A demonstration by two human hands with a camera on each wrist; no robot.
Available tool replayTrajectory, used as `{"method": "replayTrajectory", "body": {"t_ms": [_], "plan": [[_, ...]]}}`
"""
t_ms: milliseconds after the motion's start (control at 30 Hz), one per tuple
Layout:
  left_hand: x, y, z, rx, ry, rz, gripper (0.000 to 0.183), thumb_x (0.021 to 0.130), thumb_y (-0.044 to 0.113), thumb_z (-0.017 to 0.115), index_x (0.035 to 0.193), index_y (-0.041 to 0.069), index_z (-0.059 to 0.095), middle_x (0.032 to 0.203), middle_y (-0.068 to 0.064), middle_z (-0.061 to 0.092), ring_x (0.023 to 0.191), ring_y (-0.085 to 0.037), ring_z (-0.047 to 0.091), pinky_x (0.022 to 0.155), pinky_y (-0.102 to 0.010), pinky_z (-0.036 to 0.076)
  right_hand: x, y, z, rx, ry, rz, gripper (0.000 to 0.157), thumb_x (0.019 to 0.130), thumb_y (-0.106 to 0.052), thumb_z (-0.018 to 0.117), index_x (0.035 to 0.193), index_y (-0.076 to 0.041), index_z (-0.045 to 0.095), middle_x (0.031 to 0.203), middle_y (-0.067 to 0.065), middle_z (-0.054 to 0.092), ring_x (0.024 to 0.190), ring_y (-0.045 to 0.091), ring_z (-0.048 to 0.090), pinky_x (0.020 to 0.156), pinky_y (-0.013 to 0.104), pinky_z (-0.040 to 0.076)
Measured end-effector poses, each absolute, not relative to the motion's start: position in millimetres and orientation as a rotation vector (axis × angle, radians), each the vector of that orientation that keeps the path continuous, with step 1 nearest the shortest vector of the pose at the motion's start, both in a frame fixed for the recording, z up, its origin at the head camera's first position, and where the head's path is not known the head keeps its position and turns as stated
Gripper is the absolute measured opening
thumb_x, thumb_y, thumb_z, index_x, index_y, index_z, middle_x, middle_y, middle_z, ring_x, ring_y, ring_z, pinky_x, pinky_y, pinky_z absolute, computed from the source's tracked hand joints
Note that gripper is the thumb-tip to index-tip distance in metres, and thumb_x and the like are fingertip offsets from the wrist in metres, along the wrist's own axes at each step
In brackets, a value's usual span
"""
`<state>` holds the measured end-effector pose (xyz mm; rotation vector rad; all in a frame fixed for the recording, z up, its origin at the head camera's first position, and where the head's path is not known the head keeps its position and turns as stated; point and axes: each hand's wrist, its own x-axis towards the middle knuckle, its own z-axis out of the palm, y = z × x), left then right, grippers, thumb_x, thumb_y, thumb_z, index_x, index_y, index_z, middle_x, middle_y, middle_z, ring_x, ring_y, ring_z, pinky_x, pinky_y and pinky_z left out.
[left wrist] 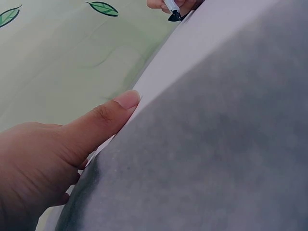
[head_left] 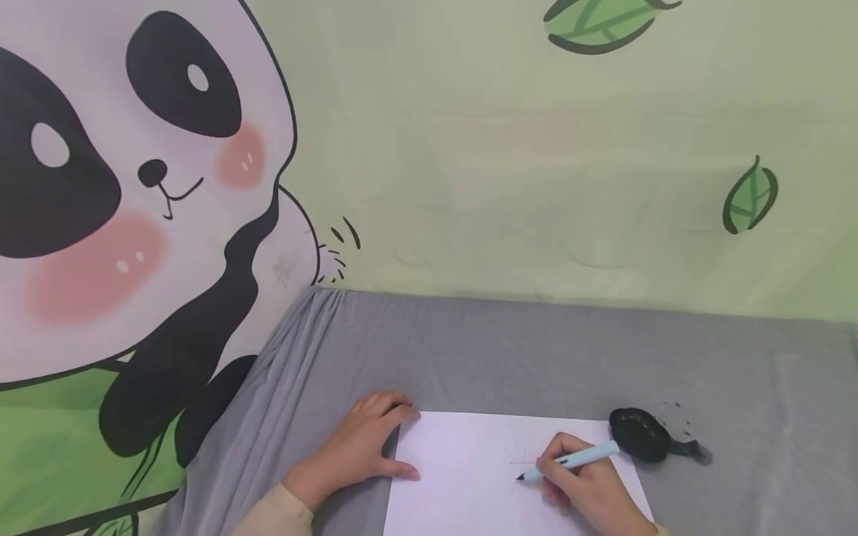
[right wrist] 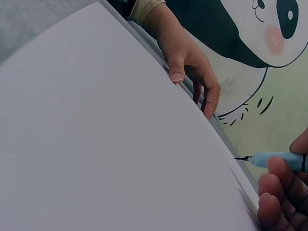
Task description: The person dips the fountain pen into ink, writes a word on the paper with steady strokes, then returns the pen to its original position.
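Note:
A sheet of white paper (head_left: 462, 476) lies on the grey cloth, with a few thin pencil-like lines near its middle right. My right hand (head_left: 590, 484) pinches a light blue pen (head_left: 579, 455) with a dark tip; the tip is at the paper, close to those lines. In the right wrist view the same pen (right wrist: 276, 159) shows its pointed dark nib. My left hand (head_left: 365, 443) rests at the paper's left edge, thumb and fingertips on the sheet. The left wrist view shows that thumb (left wrist: 108, 118) touching the paper's edge.
A black oval object with a handle-like end (head_left: 640, 435) lies by the paper's upper right corner, dark specks beside it. Grey cloth (head_left: 536, 350) covers the table. Behind it hangs a pale green backdrop (head_left: 469, 149) with a printed panda (head_left: 201, 246) and leaves.

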<state>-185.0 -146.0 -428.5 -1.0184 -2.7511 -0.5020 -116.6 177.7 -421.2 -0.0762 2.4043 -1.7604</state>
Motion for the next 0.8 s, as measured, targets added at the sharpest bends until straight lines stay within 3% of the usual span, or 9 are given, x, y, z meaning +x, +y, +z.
{"method": "replayTrajectory", "body": {"t_ms": [333,800], "plan": [[-184.7,-146.6,-427.2,-1.011,-2.75,-0.503,0.069,0.065,0.058,0.078,0.118,0.017,0.061,0.122,-0.003,0.057,0.116,-0.024,0.052,0.098,-0.047,0.042,-118.9,176.6,-420.8,-0.04,2.433,-1.805,0.018,0.091,-0.009,0.062,0.087,0.006,0.053,0.062,0.004,0.058,0.051,0.007,0.053,0.049,0.023,0.049],[-182.8,-145.6,-425.5,-1.018,-2.747,-0.496,0.068,0.065,0.058,0.078,0.117,0.017,0.061,0.121,-0.003,0.057,0.115,-0.023,0.053,0.096,-0.047,0.043,-119.8,172.6,-419.2,0.213,2.528,-1.833,0.014,0.089,-0.006,0.063,0.084,0.003,0.053,0.06,0.005,0.057,0.05,0.01,0.053,0.047,0.023,0.049]]}}
